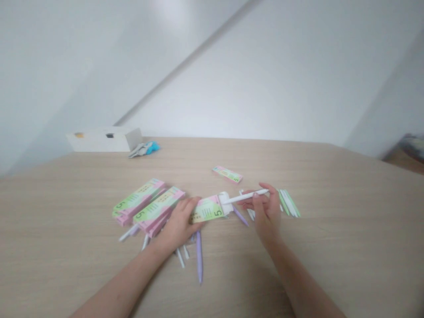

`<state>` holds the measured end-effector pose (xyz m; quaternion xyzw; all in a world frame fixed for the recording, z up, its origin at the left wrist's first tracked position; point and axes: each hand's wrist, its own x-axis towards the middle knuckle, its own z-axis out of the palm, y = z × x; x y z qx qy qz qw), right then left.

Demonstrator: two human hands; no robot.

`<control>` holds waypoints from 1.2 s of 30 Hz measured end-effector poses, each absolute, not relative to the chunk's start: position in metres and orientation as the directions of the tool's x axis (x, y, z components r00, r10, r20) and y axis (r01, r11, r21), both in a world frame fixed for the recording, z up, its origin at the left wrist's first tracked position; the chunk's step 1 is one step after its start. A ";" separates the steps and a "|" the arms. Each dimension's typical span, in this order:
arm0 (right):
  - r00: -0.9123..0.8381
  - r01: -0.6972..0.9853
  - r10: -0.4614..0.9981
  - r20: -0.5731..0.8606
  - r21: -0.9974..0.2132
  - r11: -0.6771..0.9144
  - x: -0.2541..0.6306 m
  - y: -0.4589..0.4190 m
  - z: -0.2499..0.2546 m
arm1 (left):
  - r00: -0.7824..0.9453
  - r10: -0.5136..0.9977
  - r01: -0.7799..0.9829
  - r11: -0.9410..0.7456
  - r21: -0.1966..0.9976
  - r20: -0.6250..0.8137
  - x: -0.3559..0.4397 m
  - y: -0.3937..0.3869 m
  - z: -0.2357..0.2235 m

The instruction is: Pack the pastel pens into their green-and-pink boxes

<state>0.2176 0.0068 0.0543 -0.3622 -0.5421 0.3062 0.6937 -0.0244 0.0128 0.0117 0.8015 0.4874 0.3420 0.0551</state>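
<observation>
Now, left hand (180,222): gripping open carton (209,209); keep steady!
Right hand (267,214): pinching white pen (245,197); align with carton.

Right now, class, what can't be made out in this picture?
All in the head view:
Inside the held box: hidden by its walls.
Nearest white pens: far ends covered by left hand.
Small print on the box: blurred.
Dark object, far right: cut off by the edge.
</observation>
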 end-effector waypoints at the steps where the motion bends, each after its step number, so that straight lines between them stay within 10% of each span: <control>1: 0.220 -0.026 0.820 0.529 -0.836 0.547 0.217 0.007 0.054 | 0.293 0.819 0.743 -0.520 0.422 0.494 -0.024 0.013 0.012; 13: 0.114 -0.070 0.880 0.461 -0.880 0.470 0.212 0.013 0.043 | 0.313 0.813 0.738 -0.533 0.414 0.491 -0.023 0.012 0.013; 36: -0.129 0.525 0.768 0.627 -0.614 0.590 0.213 0.017 0.029 | 0.318 0.810 0.742 -0.537 0.402 0.493 -0.023 0.013 0.010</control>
